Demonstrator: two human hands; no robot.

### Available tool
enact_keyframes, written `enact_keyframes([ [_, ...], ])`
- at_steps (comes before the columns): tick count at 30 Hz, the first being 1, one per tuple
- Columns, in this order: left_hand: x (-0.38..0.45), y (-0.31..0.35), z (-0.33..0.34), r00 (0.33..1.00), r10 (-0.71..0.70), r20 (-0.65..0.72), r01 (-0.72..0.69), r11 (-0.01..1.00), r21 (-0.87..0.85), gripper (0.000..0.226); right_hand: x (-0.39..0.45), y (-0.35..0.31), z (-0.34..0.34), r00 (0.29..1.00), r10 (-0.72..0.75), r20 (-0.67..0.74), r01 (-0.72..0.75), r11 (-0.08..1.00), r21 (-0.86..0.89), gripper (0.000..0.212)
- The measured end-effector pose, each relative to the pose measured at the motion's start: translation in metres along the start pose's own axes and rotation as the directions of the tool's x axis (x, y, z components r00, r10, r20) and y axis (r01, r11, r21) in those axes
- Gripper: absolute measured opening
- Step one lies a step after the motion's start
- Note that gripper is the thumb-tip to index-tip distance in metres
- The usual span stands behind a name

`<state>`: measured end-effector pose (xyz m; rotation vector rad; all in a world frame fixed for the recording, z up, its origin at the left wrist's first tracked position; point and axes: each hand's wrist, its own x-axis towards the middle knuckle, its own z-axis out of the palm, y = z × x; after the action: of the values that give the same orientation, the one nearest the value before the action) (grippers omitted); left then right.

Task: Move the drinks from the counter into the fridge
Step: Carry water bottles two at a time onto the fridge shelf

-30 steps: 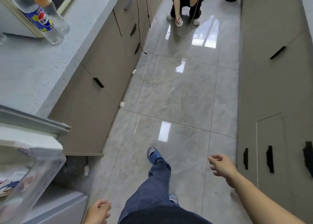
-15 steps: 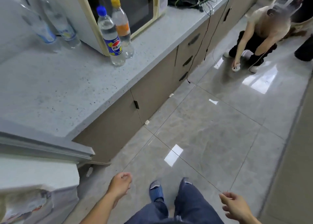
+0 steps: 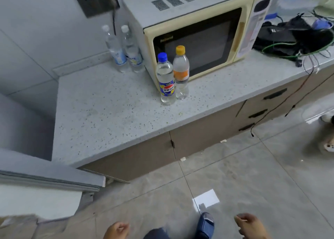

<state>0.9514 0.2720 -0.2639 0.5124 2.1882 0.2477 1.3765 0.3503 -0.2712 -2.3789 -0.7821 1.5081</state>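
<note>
Our left hand and right hand hang low over the floor, fingers loosely curled, holding nothing and touching nothing. On the counter four drinks stand upright. The blue-capped bottle and the orange-capped bottle stand side by side, about touching, just in front of the microwave and back from the counter's front edge. Two clear bottles stand against the wall beside the microwave's left side. Bare countertop spreads left of the front pair. The fridge door juts out at lower left, beside the counter's end.
</note>
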Motion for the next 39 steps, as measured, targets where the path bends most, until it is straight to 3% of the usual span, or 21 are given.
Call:
enact_keyframes([
  [5, -0.020, 0.046, 0.013, 0.999, -0.044, -0.029, 0.036, 0.968, -0.250, 0.008, 0.041, -0.093, 0.010, 0.973, -0.178, 0.147, 0.185, 0.982, -0.038, 0.009],
  [10, -0.016, 0.113, 0.001, 0.995, 0.053, -0.084, -0.087, 0.878, -0.472, 0.005, 0.021, -0.200, 0.047, 0.850, -0.433, 0.300, 0.466, 0.884, -0.044, 0.003],
  [17, 0.017, 0.245, -0.069, 0.927, 0.313, -0.209, -0.376, 0.746, -0.550, 0.013, -0.064, -0.369, 0.099, 0.501, -0.755, 0.422, 0.832, 0.554, 0.004, 0.009],
  [21, 0.035, 0.329, -0.118, 0.859, 0.373, -0.351, -0.512, 0.633, -0.580, 0.020, -0.113, -0.479, 0.120, 0.273, -0.869, 0.413, 0.953, 0.304, 0.010, 0.018],
  [25, 0.047, 0.394, -0.156, 0.825, 0.344, -0.448, -0.564, 0.531, -0.632, 0.023, -0.138, -0.581, 0.137, 0.141, -0.908, 0.395, 0.990, 0.125, -0.066, 0.024],
  [28, 0.060, 0.431, -0.179, 0.758, 0.331, -0.562, -0.644, 0.516, -0.565, 0.022, -0.137, -0.645, 0.144, 0.095, -0.903, 0.419, 0.972, -0.007, -0.235, 0.029],
  [31, 0.080, 0.469, -0.200, 0.701, 0.330, -0.632, -0.697, 0.507, -0.508, 0.027, -0.124, -0.697, 0.148, 0.112, -0.867, 0.485, 0.871, -0.149, -0.468, 0.036],
  [35, 0.112, 0.521, -0.229, 0.683, 0.373, -0.628, -0.682, 0.633, -0.365, 0.046, -0.119, -0.747, 0.156, 0.177, -0.794, 0.582, 0.691, -0.321, -0.648, 0.042],
  [39, 0.145, 0.564, -0.255, 0.627, 0.494, -0.603, -0.680, 0.725, -0.113, 0.060, -0.110, -0.778, 0.161, 0.197, -0.765, 0.613, 0.602, -0.398, -0.692, 0.037],
])
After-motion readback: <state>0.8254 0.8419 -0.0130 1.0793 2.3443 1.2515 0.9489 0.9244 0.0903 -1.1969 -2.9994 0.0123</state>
